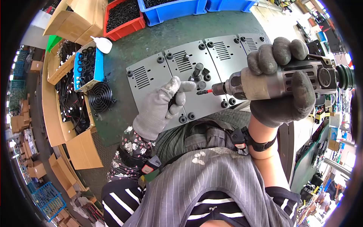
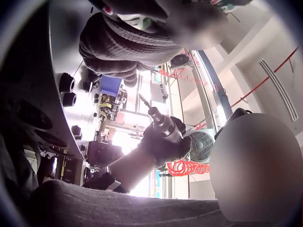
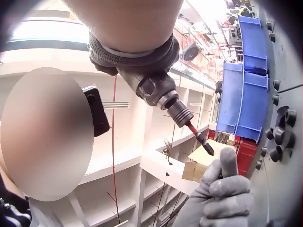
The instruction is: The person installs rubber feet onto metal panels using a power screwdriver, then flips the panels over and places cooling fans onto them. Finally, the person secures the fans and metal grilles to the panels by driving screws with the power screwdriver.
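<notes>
My gloved right hand (image 1: pixel 281 109) grips a power screwdriver (image 1: pixel 261 85) level over the panels, its red-and-black bit (image 1: pixel 204 92) pointing left. Close by the bit tip is my gloved left hand (image 1: pixel 157 108), fingers curled and thumb against the forefinger, with small black pieces (image 1: pixel 172 101) in its grasp; their kind is mostly hidden. Under both hands lie grey slotted metal panels (image 1: pixel 149 90) side by side, with round black rubber feet (image 1: pixel 160 59) near their corners. A loose pile of such feet (image 1: pixel 198 68) lies on the second panel. In the right wrist view the bit (image 3: pixel 203 142) points toward the left thumb.
Along the back stand a red bin (image 1: pixel 141 23) of small black parts and blue bins (image 1: pixel 177 13). At left are a blue box (image 1: pixel 99 62) of black rings, a white bottle (image 1: pixel 103 44), a black fan guard (image 1: pixel 101 97) and a carton (image 1: pixel 51 113) of cables.
</notes>
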`<action>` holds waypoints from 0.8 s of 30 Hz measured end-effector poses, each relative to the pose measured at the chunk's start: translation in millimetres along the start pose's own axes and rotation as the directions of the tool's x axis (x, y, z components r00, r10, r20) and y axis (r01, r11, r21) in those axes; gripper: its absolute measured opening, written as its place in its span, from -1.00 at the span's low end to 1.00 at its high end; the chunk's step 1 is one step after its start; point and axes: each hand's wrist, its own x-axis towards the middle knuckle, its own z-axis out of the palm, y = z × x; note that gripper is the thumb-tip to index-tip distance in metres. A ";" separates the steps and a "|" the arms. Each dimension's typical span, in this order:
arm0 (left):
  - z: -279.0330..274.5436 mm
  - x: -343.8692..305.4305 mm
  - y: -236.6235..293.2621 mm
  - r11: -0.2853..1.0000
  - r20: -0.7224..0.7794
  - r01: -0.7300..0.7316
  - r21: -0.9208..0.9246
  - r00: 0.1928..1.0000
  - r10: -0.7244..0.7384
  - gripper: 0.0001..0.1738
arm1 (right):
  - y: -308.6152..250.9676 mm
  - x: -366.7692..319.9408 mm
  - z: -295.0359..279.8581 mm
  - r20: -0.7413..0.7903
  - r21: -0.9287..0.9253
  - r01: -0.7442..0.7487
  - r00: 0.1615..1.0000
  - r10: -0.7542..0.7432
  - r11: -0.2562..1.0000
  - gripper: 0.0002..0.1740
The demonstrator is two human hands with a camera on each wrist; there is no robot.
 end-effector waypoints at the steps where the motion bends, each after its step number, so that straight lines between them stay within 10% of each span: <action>1: -0.2 1.1 -1.1 1.000 -0.003 -0.003 -0.003 1.000 0.003 -0.55 | 1.5 0.6 1.6 0.003 0.001 -0.003 1.000 0.003 1.000 -0.49; 24: 1.7 2.7 -13.7 0.888 0.243 0.095 -0.450 0.970 0.019 -0.62 | 17.5 -7.3 23.5 -0.002 -0.130 -0.017 1.000 0.017 0.991 -0.49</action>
